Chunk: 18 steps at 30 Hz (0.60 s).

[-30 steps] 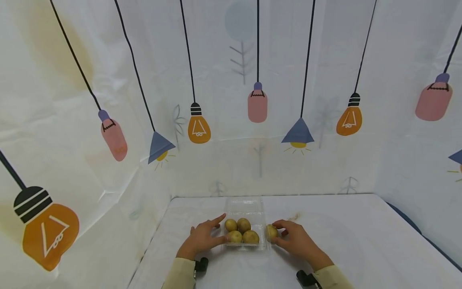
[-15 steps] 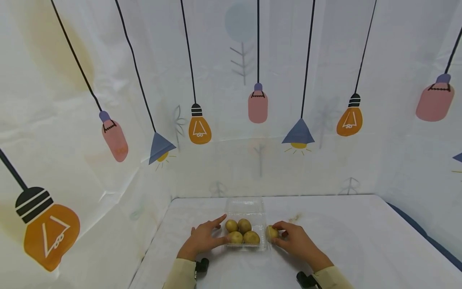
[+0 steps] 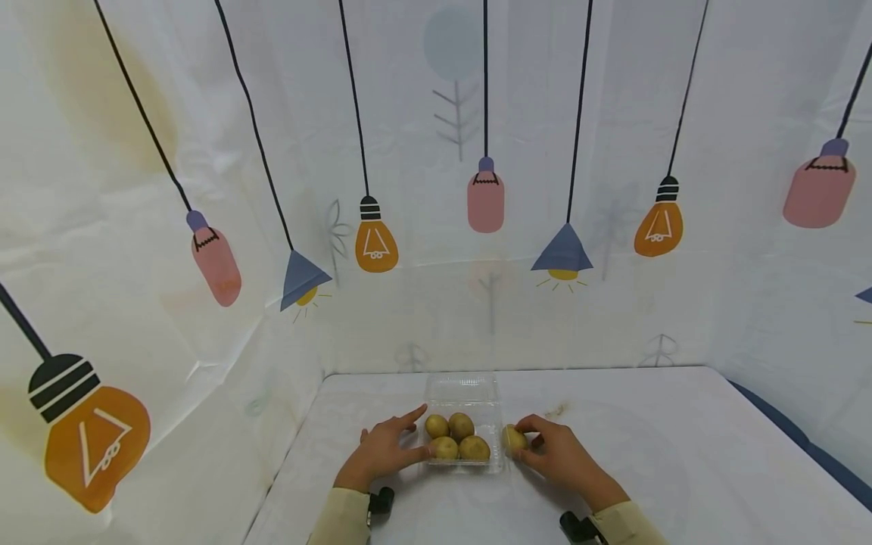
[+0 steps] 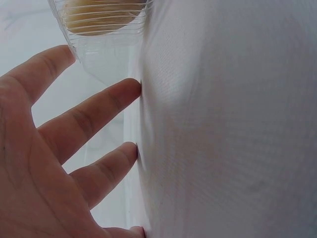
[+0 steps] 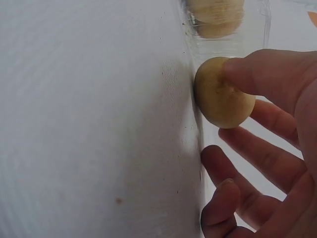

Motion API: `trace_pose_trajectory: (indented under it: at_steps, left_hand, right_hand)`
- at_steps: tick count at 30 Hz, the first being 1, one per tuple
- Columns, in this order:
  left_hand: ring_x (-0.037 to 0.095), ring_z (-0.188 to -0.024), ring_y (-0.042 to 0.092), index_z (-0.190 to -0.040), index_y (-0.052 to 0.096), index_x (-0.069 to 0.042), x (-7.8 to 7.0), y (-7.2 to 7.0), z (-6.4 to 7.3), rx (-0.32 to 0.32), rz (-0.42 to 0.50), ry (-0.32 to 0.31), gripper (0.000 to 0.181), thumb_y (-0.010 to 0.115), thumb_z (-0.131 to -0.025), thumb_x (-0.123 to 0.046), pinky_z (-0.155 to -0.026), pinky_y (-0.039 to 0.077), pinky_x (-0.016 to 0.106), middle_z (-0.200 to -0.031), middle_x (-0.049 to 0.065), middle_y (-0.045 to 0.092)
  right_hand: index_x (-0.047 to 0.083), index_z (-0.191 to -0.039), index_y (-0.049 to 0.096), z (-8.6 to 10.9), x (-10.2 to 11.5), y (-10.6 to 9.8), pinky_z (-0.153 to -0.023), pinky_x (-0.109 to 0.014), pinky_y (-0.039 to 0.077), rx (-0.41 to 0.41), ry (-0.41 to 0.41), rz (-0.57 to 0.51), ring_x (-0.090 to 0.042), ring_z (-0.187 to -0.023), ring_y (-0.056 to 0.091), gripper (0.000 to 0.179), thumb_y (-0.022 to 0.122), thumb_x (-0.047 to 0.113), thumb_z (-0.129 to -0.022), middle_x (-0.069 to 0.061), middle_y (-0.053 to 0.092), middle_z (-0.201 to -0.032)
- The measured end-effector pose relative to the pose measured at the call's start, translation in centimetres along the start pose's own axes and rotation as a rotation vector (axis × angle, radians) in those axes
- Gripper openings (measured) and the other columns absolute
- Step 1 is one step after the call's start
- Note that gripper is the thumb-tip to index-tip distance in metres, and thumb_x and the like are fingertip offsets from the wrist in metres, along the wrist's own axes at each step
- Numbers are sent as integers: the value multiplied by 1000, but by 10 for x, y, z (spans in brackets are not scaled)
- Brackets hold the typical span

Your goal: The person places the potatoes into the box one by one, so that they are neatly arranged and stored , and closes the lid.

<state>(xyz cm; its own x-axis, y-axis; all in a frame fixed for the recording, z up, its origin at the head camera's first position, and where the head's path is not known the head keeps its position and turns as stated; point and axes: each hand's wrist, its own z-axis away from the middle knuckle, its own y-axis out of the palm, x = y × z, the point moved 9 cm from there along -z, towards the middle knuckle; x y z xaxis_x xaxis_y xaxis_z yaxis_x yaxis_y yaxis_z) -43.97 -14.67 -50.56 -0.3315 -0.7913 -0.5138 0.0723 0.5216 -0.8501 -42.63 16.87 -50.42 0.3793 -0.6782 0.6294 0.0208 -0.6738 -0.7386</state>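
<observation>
A clear plastic clamshell container [image 3: 463, 389] lies with its lid flipped back on the white table, in the middle of the head view. Several potatoes [image 3: 474, 448] sit in its base. My left hand [image 3: 383, 450] is at the container's left side, thumb and index finger spread along its edge; in the left wrist view other fingertips [image 4: 130, 88] touch the table. Just right of the container, my right hand [image 3: 562, 453] holds a single potato [image 5: 223, 94] between thumb and fingers. That potato rests on the table, apart from those in the container.
The white-covered table [image 3: 654, 454] stretches out to the right of my right hand. A white curtain [image 3: 422, 318] printed with lamps and bulbs hangs behind and at the left. A brownish stain [image 3: 557, 410] marks the cloth beyond my right hand.
</observation>
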Motion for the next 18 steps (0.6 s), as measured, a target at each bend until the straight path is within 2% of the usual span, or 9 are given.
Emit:
trace_pose_trajectory:
  at_steps: [5,11,18]
  left_hand:
    - [38,-134,58,-162,45,-37,2,1,0,-1,9,-5,89,68,-86,-79,-98,19,93,-131,0,71]
    - [37,-133,58,-162,45,-36,0,0,2,6,14,0,89,67,-87,-78,-98,19,93,-131,1,71]
    - [37,-133,58,-162,45,-36,-1,0,2,9,11,-2,88,67,-87,-78,-98,19,93,-132,2,71]
  right_hand:
    - [22,-124,68,0,-3,0,-79,-31,57,15,34,-31,-11,-94,65,43,89,31,-88,5,70,-124]
    - [17,-138,67,-1,-5,3,-73,-28,55,20,10,-16,-12,-91,62,57,90,30,-87,3,69,-124]
    - [17,-136,68,2,-3,1,-72,-26,54,16,-15,-3,-11,-89,62,55,89,26,-87,5,66,-124]
